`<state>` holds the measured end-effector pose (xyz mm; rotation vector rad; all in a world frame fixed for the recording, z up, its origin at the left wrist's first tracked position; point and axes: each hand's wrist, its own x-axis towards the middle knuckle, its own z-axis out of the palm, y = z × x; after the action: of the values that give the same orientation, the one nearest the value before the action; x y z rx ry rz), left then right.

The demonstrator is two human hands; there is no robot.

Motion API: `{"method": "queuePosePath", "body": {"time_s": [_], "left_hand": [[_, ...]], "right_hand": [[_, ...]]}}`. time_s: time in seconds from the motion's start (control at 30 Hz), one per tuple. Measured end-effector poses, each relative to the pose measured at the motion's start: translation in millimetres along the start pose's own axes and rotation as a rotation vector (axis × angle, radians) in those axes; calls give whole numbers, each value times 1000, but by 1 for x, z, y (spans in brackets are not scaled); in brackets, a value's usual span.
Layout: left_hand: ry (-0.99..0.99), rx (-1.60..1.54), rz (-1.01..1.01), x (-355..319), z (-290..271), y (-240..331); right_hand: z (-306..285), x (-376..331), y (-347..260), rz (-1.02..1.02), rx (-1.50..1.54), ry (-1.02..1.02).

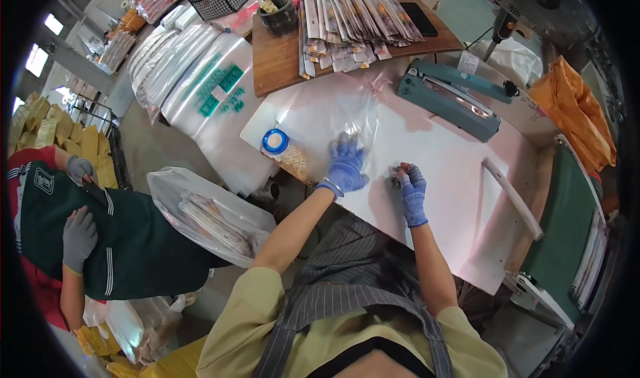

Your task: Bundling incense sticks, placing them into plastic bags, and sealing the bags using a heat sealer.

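One blue-gloved hand, the left hand (347,168), lies flat near the middle of the frame, palm down, on the near end of a clear plastic bag (327,111). Its fingers are straight and a little spread, the thumb apart from them. The bag is on the white tabletop (440,151), left of centre, and reaches up toward a wooden board (280,65) at the upper middle.

The right hand (411,188), also in a blue glove, is just right of the centre, above the same tabletop and apart from the left one. Its fingers are bent, with bare tips, and the thumb is near to them; I cannot tell whether they pinch something.

At the left of the bag is a container (275,141) with a blue rim on its top. On the board are many printed packets (353,21), a dark pot (279,19) and a black phone (419,19). A teal device (453,101) with a long arm is on the tabletop, at the upper right.

At the left side of the frame, a co-worker (133,245) wears a dark green apron and grey gloves. Near this person, a whitish plastic sack (170,185) holds more packets.
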<state>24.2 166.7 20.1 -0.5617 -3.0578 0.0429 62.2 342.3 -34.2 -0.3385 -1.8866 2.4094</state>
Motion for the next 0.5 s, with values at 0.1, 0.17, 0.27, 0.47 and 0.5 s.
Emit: {"method": "queuePosePath", "body": {"time_s": [0.1,0.17,0.27,0.47,0.5], "left_hand": [[-306,-1020,0,7,48,-28],[-186,-1618,-145,5,56,-28],[159,-1007,-113,10,55,-44],[-26,-941,-149,8,40,-34],[69,-765,-135,11,47,-35]], "right_hand": [[14,-2,-5,-10,40,-5],[9,-1,-6,-52,-30,-20],[6,3,2,-101,-171,-24],[10,5,8,2,-56,-20],[12,5,8,32,-14,-26]]}}
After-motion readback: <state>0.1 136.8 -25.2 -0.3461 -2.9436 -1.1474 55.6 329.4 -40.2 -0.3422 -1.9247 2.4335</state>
